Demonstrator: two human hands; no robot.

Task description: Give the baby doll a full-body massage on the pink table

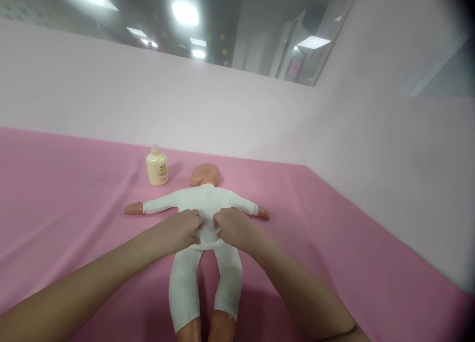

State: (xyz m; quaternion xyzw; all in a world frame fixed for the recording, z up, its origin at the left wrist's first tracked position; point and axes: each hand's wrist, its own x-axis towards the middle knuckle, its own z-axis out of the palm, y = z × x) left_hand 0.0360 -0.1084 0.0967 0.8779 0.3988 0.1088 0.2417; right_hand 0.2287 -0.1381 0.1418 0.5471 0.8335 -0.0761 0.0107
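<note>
A baby doll (pixel 208 196) in a white bodysuit lies on its back with its arms spread wide and its head turned to one side. My left hand (pixel 181 230) rests on the left part of its belly, fingers curled in and thumb low. Mirroring it on the right part of the belly is my right hand (pixel 237 228), also loosely curled, knuckles toward the middle. A narrow strip of white suit shows between the two hands. No object is visible in either hand, though the palms are hidden. The doll's brown feet run out of view at the bottom.
A cream-coloured pump bottle (pixel 158 169) stands left of the doll's head. Pink cloth (pixel 81 183) with some creases covers the table. White walls (pixel 166 99) rise behind and at the right, with a reflective window (pixel 222 25) above.
</note>
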